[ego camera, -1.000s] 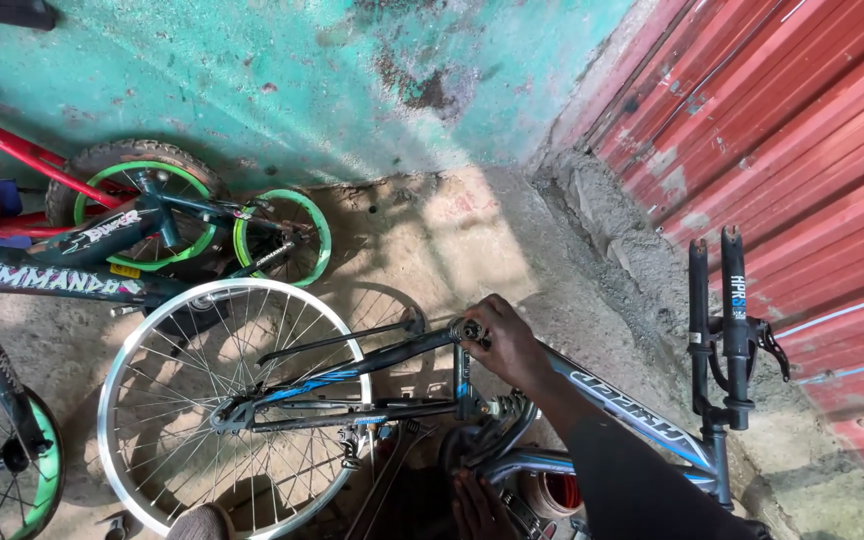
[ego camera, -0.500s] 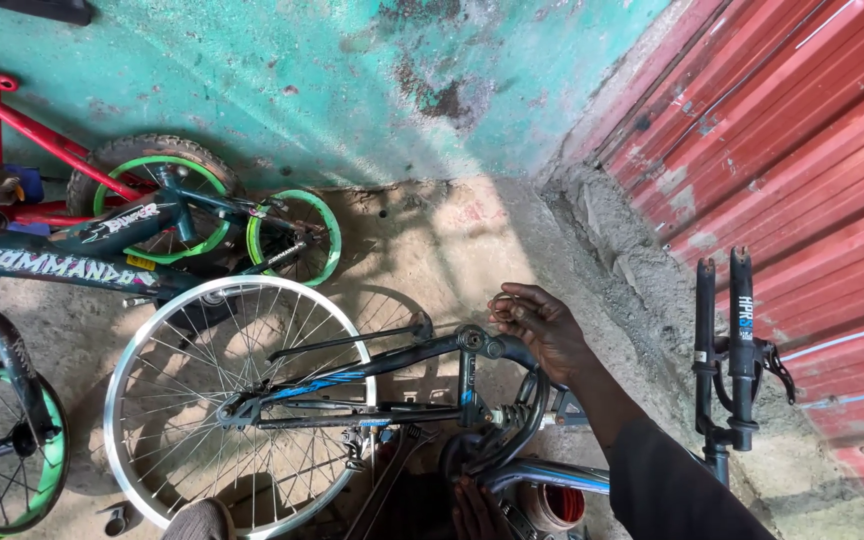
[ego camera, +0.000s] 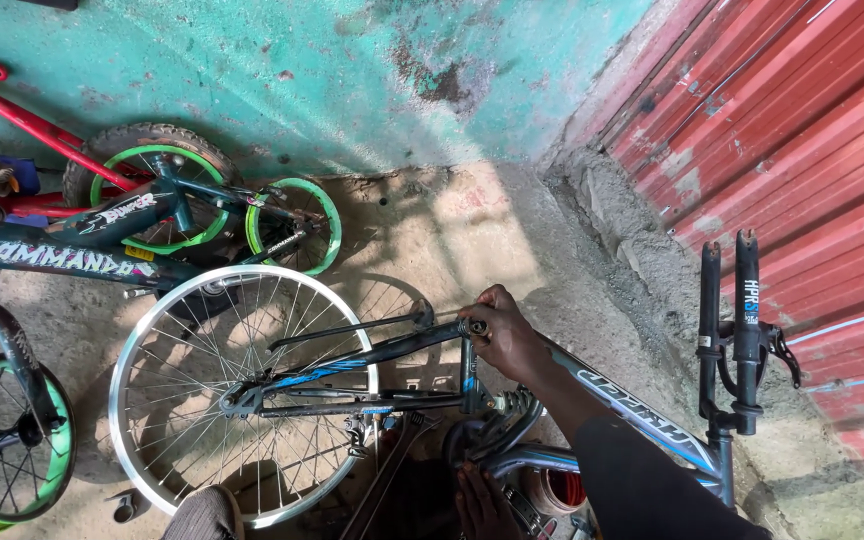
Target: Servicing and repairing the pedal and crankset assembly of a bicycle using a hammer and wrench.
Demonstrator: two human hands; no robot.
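So rn right hand has a closed grip on the top of the blue bike frame lying on the dirt floor, left hand low by the crank, grip unclear, rear wheel mounted, no tyre on yet, seat missing.

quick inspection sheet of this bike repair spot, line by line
surface: bare, sandy concrete floor.
job's things: blue bike frame lying low; bare silver wheel mounted at its rear.
clutter: green-rimmed small bikes, red frame.
hands: right hand grips the frame's seat-tube top; left hand low by the crank, grip unclear.
cables: thin line along the blue frame; brake lever on handlebar.
surroundings: teal wall, red corrugated sheet.
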